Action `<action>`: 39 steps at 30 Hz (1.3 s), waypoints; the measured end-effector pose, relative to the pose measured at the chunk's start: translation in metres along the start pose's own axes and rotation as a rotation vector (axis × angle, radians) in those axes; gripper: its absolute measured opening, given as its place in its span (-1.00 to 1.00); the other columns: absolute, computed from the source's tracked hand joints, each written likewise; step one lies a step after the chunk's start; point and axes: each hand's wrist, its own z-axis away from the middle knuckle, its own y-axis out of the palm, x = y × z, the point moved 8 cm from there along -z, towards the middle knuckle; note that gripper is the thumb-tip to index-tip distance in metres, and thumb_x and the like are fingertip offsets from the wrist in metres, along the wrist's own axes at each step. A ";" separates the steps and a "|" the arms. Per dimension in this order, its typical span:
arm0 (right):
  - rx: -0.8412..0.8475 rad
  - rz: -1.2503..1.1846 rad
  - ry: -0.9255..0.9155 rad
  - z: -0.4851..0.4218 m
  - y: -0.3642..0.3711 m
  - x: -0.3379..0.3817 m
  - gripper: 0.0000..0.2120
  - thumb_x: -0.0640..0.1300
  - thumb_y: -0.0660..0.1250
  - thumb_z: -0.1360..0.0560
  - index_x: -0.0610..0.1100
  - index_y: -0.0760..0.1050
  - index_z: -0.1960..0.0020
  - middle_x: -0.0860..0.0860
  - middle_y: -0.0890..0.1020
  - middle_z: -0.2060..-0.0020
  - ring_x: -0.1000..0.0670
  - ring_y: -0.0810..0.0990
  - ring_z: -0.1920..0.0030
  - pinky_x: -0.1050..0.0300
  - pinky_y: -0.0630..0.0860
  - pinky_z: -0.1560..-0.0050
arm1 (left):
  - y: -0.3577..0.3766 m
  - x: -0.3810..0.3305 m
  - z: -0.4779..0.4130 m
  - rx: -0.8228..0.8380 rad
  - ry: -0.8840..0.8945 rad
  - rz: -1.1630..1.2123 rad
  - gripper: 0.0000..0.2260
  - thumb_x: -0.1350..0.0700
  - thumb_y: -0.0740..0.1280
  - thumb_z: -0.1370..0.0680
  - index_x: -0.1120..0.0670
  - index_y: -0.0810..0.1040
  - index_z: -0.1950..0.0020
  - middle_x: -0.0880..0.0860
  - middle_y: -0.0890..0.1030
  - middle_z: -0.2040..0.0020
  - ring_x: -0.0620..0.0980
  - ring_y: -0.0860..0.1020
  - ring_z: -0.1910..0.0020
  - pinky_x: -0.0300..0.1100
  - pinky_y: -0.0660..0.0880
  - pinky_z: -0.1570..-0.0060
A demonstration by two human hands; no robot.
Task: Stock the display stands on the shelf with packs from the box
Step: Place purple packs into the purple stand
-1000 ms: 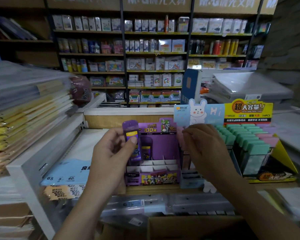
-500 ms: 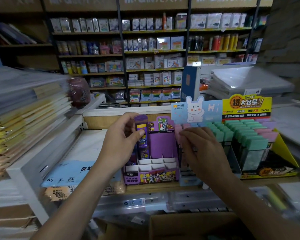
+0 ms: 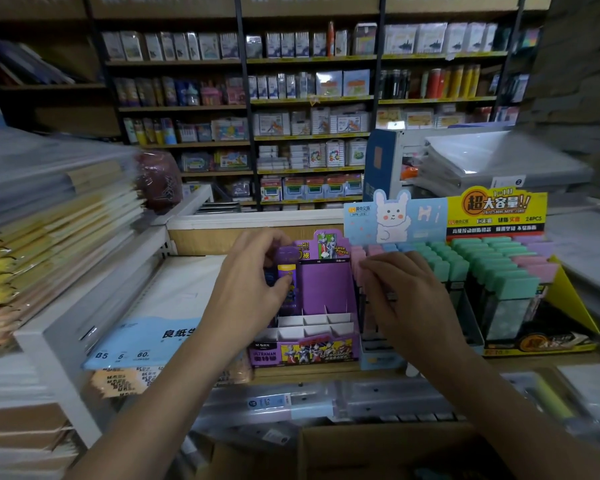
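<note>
Purple pack [image 3: 287,271], held upright and pinched by the left hand [image 3: 250,292], is positioned over the purple stand [image 3: 323,285] at its rear-left slots, while neighbouring pink packs [image 3: 359,258] are gripped by the right hand [image 3: 406,299].

wrapped notebook stacks [image 3: 49,237] rise at left beside a blue b5 paper pack [image 3: 142,341], stationery shelves [image 3: 309,98] behind.
</note>
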 end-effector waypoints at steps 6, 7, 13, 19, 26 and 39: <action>0.009 0.006 0.002 -0.001 0.000 0.002 -0.63 -0.04 0.18 -0.61 -0.25 0.66 -0.09 -0.10 0.68 0.04 -0.11 0.55 0.04 0.02 0.55 0.06 | 0.012 0.004 0.012 0.025 -0.022 -0.160 -0.53 0.27 0.56 -0.39 -0.13 0.43 -0.08 -0.15 0.40 -0.06 -0.08 0.38 -0.10 -0.14 0.41 -0.07; 0.009 0.005 0.002 -0.001 0.000 0.002 -0.64 -0.04 0.19 -0.61 -0.25 0.66 -0.09 -0.10 0.68 0.04 -0.11 0.55 0.04 0.02 0.55 0.06 | 0.013 0.004 0.014 0.022 -0.018 -0.192 -0.54 0.26 0.57 -0.37 -0.11 0.45 -0.07 -0.15 0.38 -0.06 -0.08 0.36 -0.11 -0.13 0.38 -0.09; 0.009 0.011 0.009 -0.001 -0.001 0.002 -0.76 -0.15 0.30 -0.58 -0.26 0.67 -0.08 -0.11 0.68 0.05 -0.13 0.56 0.05 -0.01 0.56 0.07 | 0.018 0.005 0.018 0.031 -0.014 -0.256 -0.54 0.25 0.59 -0.33 -0.07 0.48 -0.09 -0.09 0.40 -0.10 -0.04 0.32 -0.16 -0.07 0.39 -0.16; 0.053 -0.026 0.002 -0.005 -0.004 0.004 -0.74 -0.13 0.27 -0.59 -0.24 0.67 -0.08 -0.10 0.69 0.03 -0.14 0.57 0.03 -0.05 0.58 0.05 | 0.008 0.000 0.017 0.011 -0.068 -0.132 -0.67 0.21 0.55 -0.43 -0.03 0.53 -0.08 -0.09 0.49 -0.09 -0.03 0.39 -0.17 -0.04 0.39 -0.20; -0.027 -0.152 0.052 -0.008 -0.044 0.003 -0.86 -0.27 0.37 -0.56 -0.27 0.68 -0.04 -0.11 0.71 0.03 -0.11 0.62 -0.01 -0.06 0.56 -0.07 | -0.013 -0.038 0.030 -0.136 -0.009 0.020 -0.81 0.21 0.47 -0.49 -0.04 0.59 -0.01 -0.13 0.55 0.00 -0.16 0.50 0.00 -0.40 0.36 0.01; 0.262 -0.290 0.388 0.161 -0.055 -0.055 -0.90 -0.15 0.36 -0.58 -0.11 0.64 0.05 0.06 0.65 0.17 0.16 0.59 0.12 0.29 0.49 0.19 | 0.150 -0.033 0.184 0.221 -0.389 0.491 -0.85 0.11 0.42 -0.51 -0.15 0.59 0.02 -0.06 0.62 0.18 -0.12 0.60 0.13 -0.38 0.48 0.09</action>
